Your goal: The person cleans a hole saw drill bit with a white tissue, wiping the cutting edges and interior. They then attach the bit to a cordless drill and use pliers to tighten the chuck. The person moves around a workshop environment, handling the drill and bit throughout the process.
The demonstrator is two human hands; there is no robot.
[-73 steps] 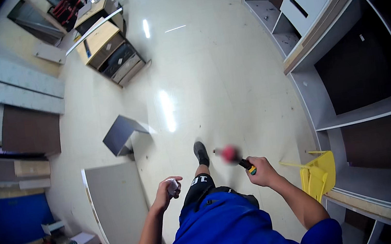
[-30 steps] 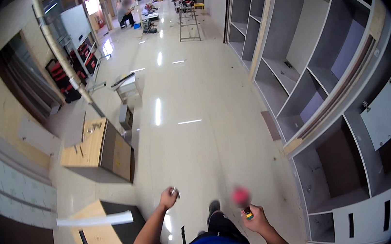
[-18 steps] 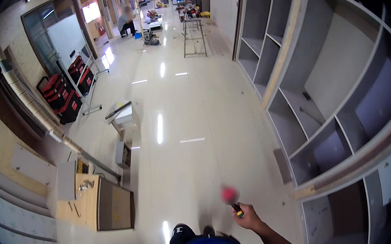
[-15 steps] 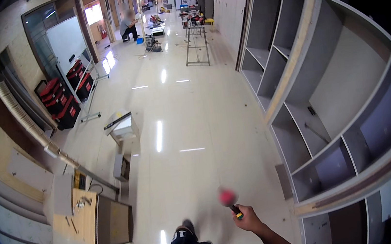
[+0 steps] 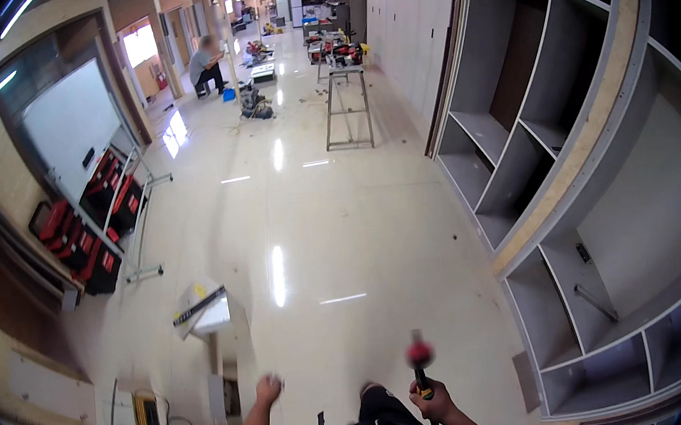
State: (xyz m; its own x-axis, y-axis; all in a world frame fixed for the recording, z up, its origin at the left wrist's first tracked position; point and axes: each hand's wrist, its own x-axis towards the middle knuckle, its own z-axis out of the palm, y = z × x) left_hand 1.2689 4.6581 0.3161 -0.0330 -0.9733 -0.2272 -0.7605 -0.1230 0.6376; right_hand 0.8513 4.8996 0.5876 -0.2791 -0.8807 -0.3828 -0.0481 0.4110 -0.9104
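Observation:
My right hand (image 5: 434,402) is closed around the black handle of a mallet (image 5: 419,354). Its red head is smeared by motion and points forward, away from me; a yellow band marks the grip. My left hand (image 5: 269,388) hangs out in front at the left, over the floor, with its fingers curled in. Whatever they hold, if anything, is too small and blurred to make out. Neither hand touches the furniture. Below them, my blue top and a dark trouser leg show in mid-stride.
Grey open shelving (image 5: 537,290) lines the right side. Ahead left stand a small white box-like stand (image 5: 215,314), a wheeled whiteboard (image 5: 70,122) and red-black toolboxes (image 5: 77,245). A metal frame (image 5: 347,110) stands farther ahead. A seated person (image 5: 206,67) is at far left.
My left hand has come into view. The view has tilted up and moved forward, so the wooden-topped cabinet at lower left has mostly left the picture. The mallet stays in my right hand.

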